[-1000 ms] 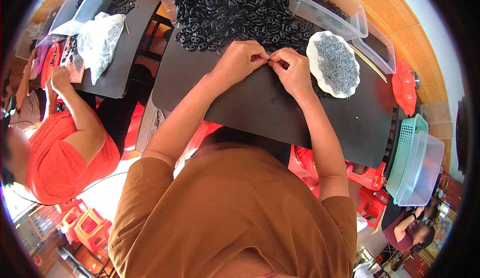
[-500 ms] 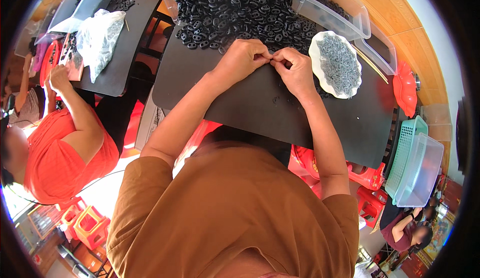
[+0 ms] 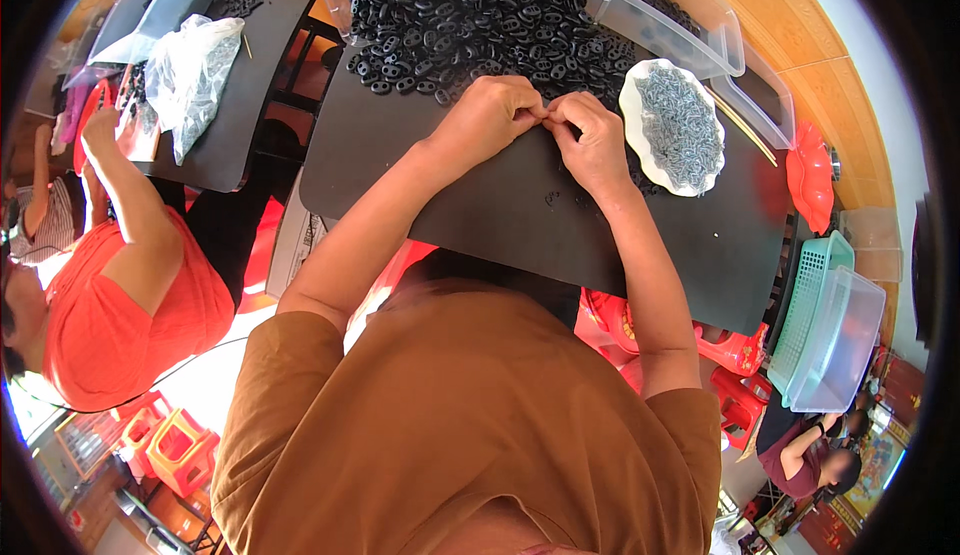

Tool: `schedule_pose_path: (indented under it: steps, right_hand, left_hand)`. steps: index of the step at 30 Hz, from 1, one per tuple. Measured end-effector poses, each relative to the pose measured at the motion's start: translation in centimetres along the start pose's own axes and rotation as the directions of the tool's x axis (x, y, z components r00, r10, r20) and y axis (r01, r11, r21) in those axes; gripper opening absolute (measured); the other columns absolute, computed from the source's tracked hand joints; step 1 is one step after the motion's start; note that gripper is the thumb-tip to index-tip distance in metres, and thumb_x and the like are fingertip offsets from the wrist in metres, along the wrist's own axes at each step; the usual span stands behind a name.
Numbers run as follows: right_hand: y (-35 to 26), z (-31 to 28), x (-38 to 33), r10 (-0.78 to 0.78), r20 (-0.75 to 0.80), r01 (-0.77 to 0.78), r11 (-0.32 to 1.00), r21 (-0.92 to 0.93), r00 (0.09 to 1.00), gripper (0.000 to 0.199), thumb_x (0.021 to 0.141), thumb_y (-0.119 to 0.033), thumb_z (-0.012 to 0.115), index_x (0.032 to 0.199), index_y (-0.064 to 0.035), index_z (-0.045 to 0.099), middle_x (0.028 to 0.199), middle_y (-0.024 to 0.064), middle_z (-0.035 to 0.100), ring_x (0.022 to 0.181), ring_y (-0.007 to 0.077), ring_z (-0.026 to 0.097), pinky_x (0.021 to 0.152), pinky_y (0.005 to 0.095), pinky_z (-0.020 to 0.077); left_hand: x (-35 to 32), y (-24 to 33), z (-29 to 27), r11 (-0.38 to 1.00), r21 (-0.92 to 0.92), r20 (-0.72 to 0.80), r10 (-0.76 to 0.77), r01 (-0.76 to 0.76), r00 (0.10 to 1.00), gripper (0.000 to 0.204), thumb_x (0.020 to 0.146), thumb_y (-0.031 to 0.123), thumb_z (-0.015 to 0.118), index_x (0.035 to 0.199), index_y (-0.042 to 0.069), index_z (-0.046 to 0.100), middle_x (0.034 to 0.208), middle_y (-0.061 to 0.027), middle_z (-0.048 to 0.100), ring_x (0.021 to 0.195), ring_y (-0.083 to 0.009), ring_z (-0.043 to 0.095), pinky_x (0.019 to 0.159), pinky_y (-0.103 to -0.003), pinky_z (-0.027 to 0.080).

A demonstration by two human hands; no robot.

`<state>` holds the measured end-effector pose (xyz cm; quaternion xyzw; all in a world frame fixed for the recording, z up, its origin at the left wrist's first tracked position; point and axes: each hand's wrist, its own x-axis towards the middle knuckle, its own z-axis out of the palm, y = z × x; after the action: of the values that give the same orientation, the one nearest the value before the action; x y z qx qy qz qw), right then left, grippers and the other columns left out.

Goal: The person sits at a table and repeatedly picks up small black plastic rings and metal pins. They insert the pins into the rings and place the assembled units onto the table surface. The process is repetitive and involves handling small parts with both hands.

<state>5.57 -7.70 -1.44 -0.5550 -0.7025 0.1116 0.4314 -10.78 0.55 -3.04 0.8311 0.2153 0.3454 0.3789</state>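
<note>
My left hand point(image 3: 492, 113) and my right hand point(image 3: 592, 137) meet over the dark table point(image 3: 480, 210), thumbs and fingertips pinched together. Whatever sits between the fingertips is too small and covered to name. Just beyond the hands spreads a large heap of black oval pieces with holes point(image 3: 470, 20). Beside my right hand stands a white scalloped dish point(image 3: 631, 105), filled with small slender grey pieces point(image 3: 680, 130). A few dark bits lie on the tabletop near my right wrist.
Clear plastic bins point(image 3: 675, 40) flank the heap. Thin sticks point(image 3: 745, 127), a red bowl point(image 3: 808, 180) and a green basket point(image 3: 798, 305) line the right side. On the left, a co-worker in red point(image 3: 140, 300) sits at another table with a plastic bag point(image 3: 195, 85).
My hands keep nearly the same pinched pose at the same spot. At the left, the co-worker's arm has risen and their body has shifted slightly left.
</note>
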Motion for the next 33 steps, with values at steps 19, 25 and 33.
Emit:
schedule_pose_path:
  steps: [19,25,33]
  right_hand:
    - [2.4,-10.2,7.6,0.312,0.104,-0.329,0.874,0.357,0.944,0.02,0.089,-0.011,0.065,0.107,-0.0045,0.067,0.086,0.0029,0.068,0.082,0.0104,0.066,0.074,0.0251,0.0507]
    - [6.8,-12.5,11.8,0.239,-0.232,-0.183,0.953,0.24,0.943,0.027,0.089,-0.005,0.065,0.116,-0.0021,0.062,0.11,0.0073,0.067,0.1,0.0157,0.066,0.087,0.0273,0.0502]
    - [3.5,-8.8,5.7,0.119,-0.318,-0.166,0.978,-0.126,0.941,0.019,0.078,-0.002,0.069,0.097,-0.0066,0.071,0.097,0.0086,0.067,0.083,0.0176,0.066,0.075,0.0295,0.0531]
  left_hand:
    - [0.0,0.7,-3.0,0.968,-0.079,-0.179,-0.248,0.237,0.952,0.01,0.085,0.006,0.071,0.093,0.002,0.073,0.081,-0.0035,0.071,0.07,-0.0079,0.062,0.065,-0.024,0.05]
    - [-1.4,0.9,-4.4,0.949,0.313,-0.103,-0.001,0.033,0.995,0.011,0.081,0.006,0.071,0.091,0.003,0.072,0.089,-0.0096,0.068,0.081,-0.023,0.064,0.073,-0.032,0.052]
    - [-1.8,1.6,-3.1,0.9,0.432,0.069,0.032,-0.059,0.997,0.012,0.082,0.008,0.068,0.093,0.004,0.07,0.092,-0.0084,0.064,0.092,-0.0281,0.058,0.08,-0.038,0.05]
